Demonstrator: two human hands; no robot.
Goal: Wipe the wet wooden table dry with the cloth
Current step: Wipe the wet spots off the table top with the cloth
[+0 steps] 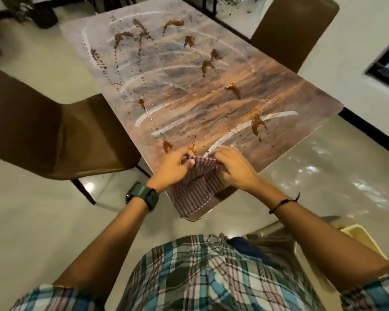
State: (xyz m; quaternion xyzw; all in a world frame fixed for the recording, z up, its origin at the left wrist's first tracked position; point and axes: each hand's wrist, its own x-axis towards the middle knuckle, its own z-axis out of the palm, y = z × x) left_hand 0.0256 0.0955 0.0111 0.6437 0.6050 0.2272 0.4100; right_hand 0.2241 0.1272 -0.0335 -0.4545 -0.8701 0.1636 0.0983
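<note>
A long wooden table stretches away from me, streaked with pale smear arcs and dotted with several brown splashes. A striped red-and-white cloth lies on the near corner of the table, partly hanging over the edge. My left hand, with a green watch on its wrist, pinches the cloth's far left corner. My right hand grips the cloth's far right edge. Both hands rest on the table at the near end.
A brown chair stands at the table's left side and another brown chair at the far right. A pale yellow bin sits on the floor at my right. The tiled floor is glossy.
</note>
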